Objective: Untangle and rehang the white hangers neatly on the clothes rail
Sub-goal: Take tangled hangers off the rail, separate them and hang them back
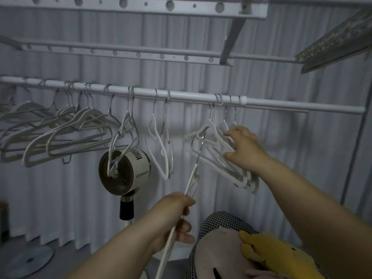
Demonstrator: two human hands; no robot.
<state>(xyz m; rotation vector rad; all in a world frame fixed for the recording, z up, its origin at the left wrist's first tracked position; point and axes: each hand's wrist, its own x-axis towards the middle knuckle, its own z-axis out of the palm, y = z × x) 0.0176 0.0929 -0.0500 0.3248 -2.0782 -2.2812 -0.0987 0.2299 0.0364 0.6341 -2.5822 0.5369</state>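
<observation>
A white clothes rail (187,95) runs across the view with several white hangers hooked on it. A tangled bunch of hangers (213,150) hangs at the right part of the rail. My right hand (244,150) reaches into that bunch, its fingers curled round the hanger arms. My left hand (177,216) grips one loose white hanger (191,182) low down; its metal hook points up into the bunch. Two hangers (163,150) hang turned sideways in the middle. A crowded group of hangers (60,133) fills the left of the rail.
A round beige fan (122,170) on a stand sits behind a dangling hanger, its base (28,260) on the floor at lower left. White curtains hang behind. A checked bag (219,224) with pink and yellow cloth lies at lower right. Drying racks hang overhead.
</observation>
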